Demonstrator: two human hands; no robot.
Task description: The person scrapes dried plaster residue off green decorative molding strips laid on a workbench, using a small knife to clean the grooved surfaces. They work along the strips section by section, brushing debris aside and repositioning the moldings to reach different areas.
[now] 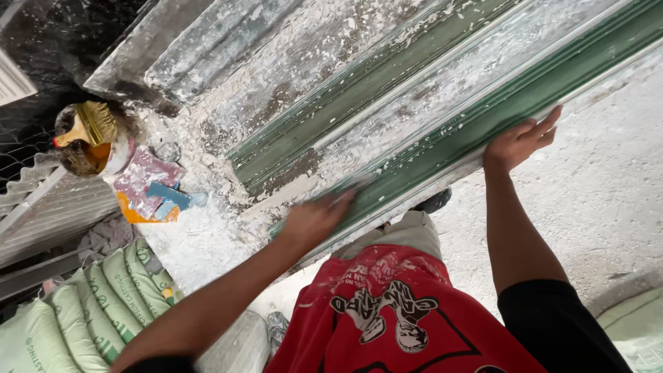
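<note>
Two hands on a long green moulding (442, 131) caked with white plaster, laid across the tabletop (207, 242). Left hand (314, 220) blurred, rubbing its near edge, fingers closed on something unclear; right hand (519, 141) steadying farther along, fingers spread flat. Next, probably firm, even strokes along the groove.

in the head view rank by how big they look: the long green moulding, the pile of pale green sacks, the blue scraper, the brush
1. green moulding
2. pale green sacks, nearer the camera
3 and 4. brush and blue scraper: look alike, no ranking.
</note>
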